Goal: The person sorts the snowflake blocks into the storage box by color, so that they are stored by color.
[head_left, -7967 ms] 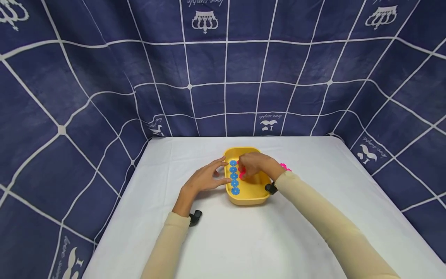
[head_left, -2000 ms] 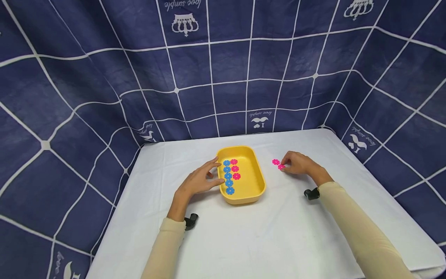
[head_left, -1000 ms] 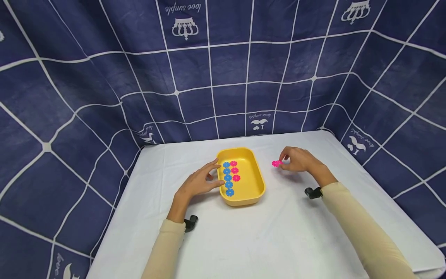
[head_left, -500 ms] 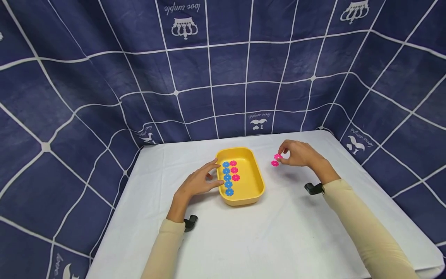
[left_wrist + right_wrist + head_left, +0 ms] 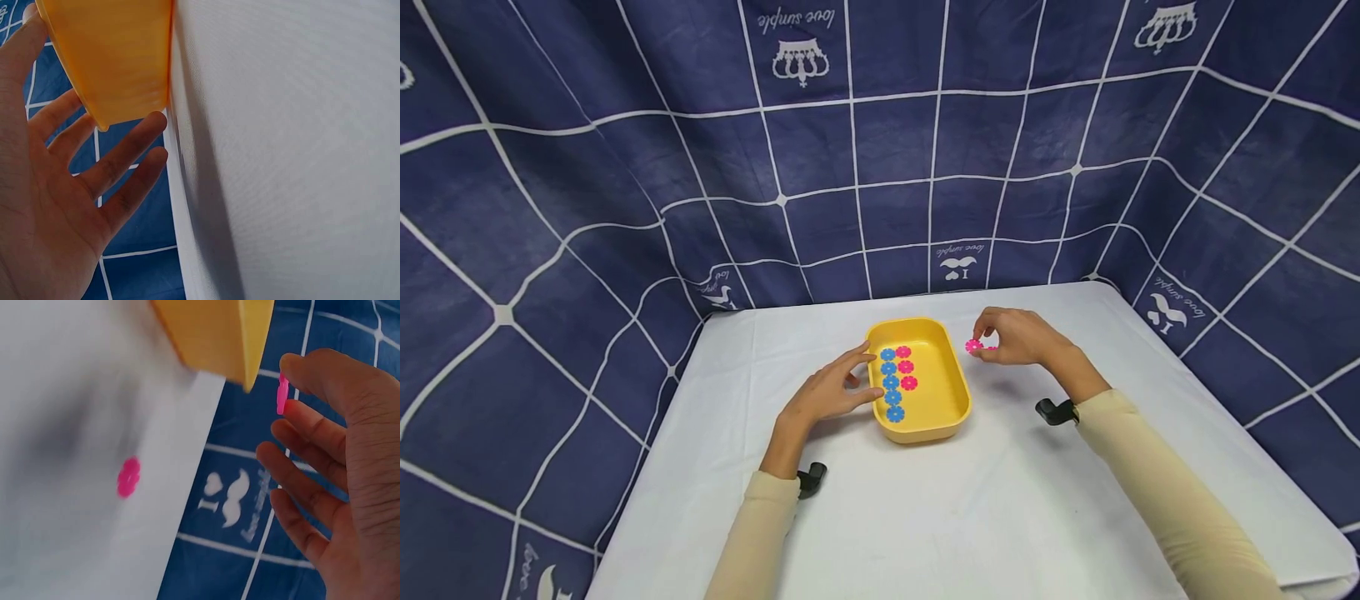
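Observation:
My right hand (image 5: 1018,337) pinches a pink flower-shaped disc (image 5: 973,347) between thumb and index finger, just right of the yellow tray (image 5: 940,408). In the right wrist view this disc (image 5: 282,394) appears edge-on, the other fingers spread loosely below it. A second pink flower disc (image 5: 129,477) lies on the white cloth; the right hand partly hides it in the head view. My left hand (image 5: 826,390) rests at the tray's left edge, thumb and fingertips at the rim, fingers spread. Inside the tray, a column of several blue flower discs (image 5: 891,382) runs beside three pink ones (image 5: 906,367).
The table (image 5: 880,517) is covered with a white cloth. Dark blue curtains (image 5: 895,150) with white grid lines stand behind it and on both sides. A black wrist camera (image 5: 1056,412) sits on the right wrist, another (image 5: 812,480) on the left.
After leaving the tray, the right hand picked up a pink disc from the cloth, lifted it and carried it left to near the tray's right side. The left hand stays at the rim.

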A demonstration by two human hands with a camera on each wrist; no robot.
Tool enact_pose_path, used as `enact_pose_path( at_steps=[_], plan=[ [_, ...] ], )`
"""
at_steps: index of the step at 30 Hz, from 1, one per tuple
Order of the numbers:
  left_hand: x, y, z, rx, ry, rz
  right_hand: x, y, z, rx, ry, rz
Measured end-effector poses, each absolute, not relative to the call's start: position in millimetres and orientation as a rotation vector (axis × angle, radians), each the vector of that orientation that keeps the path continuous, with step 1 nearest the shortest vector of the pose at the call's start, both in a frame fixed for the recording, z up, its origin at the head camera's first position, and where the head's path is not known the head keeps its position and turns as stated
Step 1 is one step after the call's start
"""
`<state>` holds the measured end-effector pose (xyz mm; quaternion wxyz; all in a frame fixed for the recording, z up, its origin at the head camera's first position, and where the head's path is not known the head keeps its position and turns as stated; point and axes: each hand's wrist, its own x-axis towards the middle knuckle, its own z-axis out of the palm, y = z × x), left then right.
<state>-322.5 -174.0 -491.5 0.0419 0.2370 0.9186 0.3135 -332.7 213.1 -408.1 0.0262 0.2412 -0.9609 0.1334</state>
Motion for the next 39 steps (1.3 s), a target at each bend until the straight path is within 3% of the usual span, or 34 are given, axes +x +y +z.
enact_pose_path(
  at_steps=[21, 39],
  plan=[
    [-323, -175, -491, 0.719, 2.811, 0.954, -328, 112, -404, 1.124, -2.929, 0.414],
    [-324, -176, -489, 0.722, 2.791, 0.95, -332, 101, -411, 1.166, -2.974, 0.387]
  ],
)
